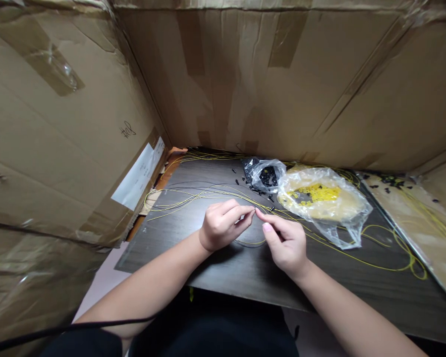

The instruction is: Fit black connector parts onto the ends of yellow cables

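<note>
My left hand (228, 223) is over the middle of the dark table, its thumb and forefinger pinched together. My right hand (285, 243) pinches too, and the fingertips of both hands meet or nearly meet. Whatever lies between them is too small and covered to make out. Below the fingers a thin loop of yellow wire (250, 243), with a darker strand beside it, runs from under one hand toward the other. Long yellow wires (193, 194) stretch across the table behind my hands.
Behind my hands lie a clear bag of small black parts (268, 177) and a larger clear bag of yellow pieces (321, 193). Loose black bits are scattered near them. A coiled yellow wire (412, 258) is at right. Cardboard walls (223, 79) enclose the dark table (245, 277).
</note>
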The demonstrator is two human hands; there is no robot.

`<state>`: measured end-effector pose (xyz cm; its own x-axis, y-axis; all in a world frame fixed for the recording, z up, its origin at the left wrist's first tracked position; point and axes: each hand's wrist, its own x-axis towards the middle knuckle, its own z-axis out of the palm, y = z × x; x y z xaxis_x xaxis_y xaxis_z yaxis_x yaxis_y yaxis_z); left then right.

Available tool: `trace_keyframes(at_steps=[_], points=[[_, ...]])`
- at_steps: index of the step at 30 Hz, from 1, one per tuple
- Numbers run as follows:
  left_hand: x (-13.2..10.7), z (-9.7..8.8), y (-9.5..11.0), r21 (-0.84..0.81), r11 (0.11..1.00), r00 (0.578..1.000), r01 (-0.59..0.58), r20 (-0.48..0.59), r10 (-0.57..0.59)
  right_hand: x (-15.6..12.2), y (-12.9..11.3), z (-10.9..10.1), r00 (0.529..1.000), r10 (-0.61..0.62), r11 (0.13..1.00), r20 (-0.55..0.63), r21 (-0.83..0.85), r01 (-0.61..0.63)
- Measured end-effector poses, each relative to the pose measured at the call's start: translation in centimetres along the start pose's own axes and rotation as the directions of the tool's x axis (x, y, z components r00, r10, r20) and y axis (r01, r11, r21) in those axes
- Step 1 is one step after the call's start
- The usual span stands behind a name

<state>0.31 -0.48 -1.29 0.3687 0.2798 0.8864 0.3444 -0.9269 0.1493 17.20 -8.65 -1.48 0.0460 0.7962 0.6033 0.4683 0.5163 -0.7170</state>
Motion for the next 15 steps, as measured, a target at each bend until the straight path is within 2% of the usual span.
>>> trace_keyframes(at_steps=[10, 15], points=[[0.04, -0.11, 0.13, 0.03, 0.998, 0.998, -0.051, -0.045, 0.053, -0.17, 0.36, 0.25, 0.999, 0.03, 0.983, 0.025, 0.181, -0.034], [0.01, -0.11, 0.1, 0.036, 0.999, 0.997, -0.039, -0.062, 0.041, -0.18, 0.66, 0.22, 0.992, 0.054, 0.966, 0.114, 0.245, -0.081]])
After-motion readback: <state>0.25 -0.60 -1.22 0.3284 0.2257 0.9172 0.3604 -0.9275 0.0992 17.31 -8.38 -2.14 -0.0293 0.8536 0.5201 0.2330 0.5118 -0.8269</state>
